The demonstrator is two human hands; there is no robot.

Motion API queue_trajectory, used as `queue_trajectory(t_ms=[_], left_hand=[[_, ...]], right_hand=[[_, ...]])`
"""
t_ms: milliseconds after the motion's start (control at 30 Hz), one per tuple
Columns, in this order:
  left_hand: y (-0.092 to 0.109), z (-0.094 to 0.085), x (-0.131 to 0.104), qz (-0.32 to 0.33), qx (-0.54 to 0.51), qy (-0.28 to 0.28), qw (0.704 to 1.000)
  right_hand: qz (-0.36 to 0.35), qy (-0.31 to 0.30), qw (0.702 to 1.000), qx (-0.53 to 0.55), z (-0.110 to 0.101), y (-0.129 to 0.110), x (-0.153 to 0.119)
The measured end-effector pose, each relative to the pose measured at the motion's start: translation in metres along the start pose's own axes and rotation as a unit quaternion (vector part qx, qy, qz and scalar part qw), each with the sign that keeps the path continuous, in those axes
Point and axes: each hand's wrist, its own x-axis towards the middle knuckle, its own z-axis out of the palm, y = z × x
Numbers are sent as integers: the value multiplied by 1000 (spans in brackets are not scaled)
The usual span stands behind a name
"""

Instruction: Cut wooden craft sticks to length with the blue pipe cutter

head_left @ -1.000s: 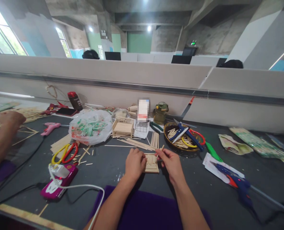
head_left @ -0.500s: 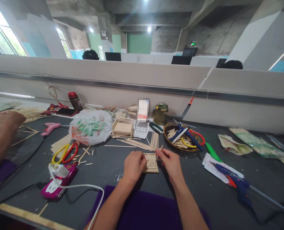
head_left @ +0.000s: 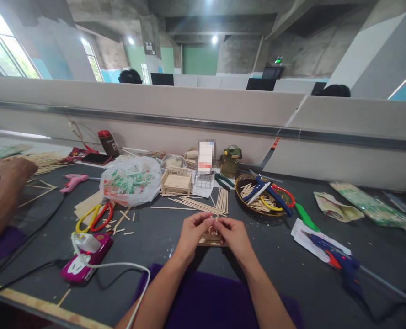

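Note:
My left hand (head_left: 192, 234) and my right hand (head_left: 236, 234) meet over a small panel of pale wooden sticks (head_left: 210, 241) lying on the dark table. The thumb and fingers of my right hand pinch a short wooden stick (head_left: 217, 218), which stands up above the panel. My left fingers are closed right beside it; what lies between them is hidden. Both hands cover most of the panel, leaving its near edge visible. Just beyond are loose wooden sticks (head_left: 203, 205) and a small wooden stick-built bed-like model (head_left: 176, 181).
To the right are a basket (head_left: 240, 201) of short sticks with scissors on top, and a blue glue gun (head_left: 336, 256). Leftward lie a plastic bag (head_left: 130, 180), scissors (head_left: 100, 217), a power strip (head_left: 86, 258) and a pink glue gun (head_left: 74, 183). Another person's hand (head_left: 16, 169) works at far left.
My right hand has moved left and inward with the short stick. My left hand has shifted slightly up the panel, so the fingers of both hands now meet and hide more of it.

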Motion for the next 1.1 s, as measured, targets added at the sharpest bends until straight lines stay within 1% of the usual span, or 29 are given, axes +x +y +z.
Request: queue_trajectory(t_ms=[67,167,267,333,400,500,533,600,667,733,800,867,1000,1100], left_hand=[[-3,1,0,-28,-35,-3,999],[-9,2,0,-35,-55,16,998],[-11,3,1,-24,-54,25,998],[-10,3,1,-4,-49,33,998],[-6,2,0,0,-64,33,997],[1,-4,2,-48,-117,33,991],[3,-7,2,-66,-134,36,988],[5,-10,3,-95,-154,35,983],[6,-11,3,-119,-161,10,980],[7,-10,1,-131,-157,-37,978],[9,-7,-2,-123,-148,-76,978],[11,-5,-5,-109,-140,-102,979],[14,-4,-7,-98,-130,-122,979],[14,-5,-7,-94,-131,-97,982]], right_hand=[[-2,2,1000,-14,1,-2,-1],[-49,27,994,-99,3,-9,-6],[-91,40,978,-183,8,-17,-11],[-105,41,973,-202,10,-21,-14],[-116,23,972,-201,10,-23,-16],[-142,-33,970,-195,4,-26,-17],[-152,-41,968,-197,0,-26,-18],[-173,-26,962,-209,-6,-26,-18],[-199,-9,954,-223,-11,-24,-18],[-226,-22,947,-229,-12,-21,-17],[-242,-40,944,-223,-12,-20,-16],[-243,-39,947,-206,-10,-21,-17],[-231,-24,958,-170,-6,-28,-19],[-226,-29,962,-153,-5,-30,-20]])
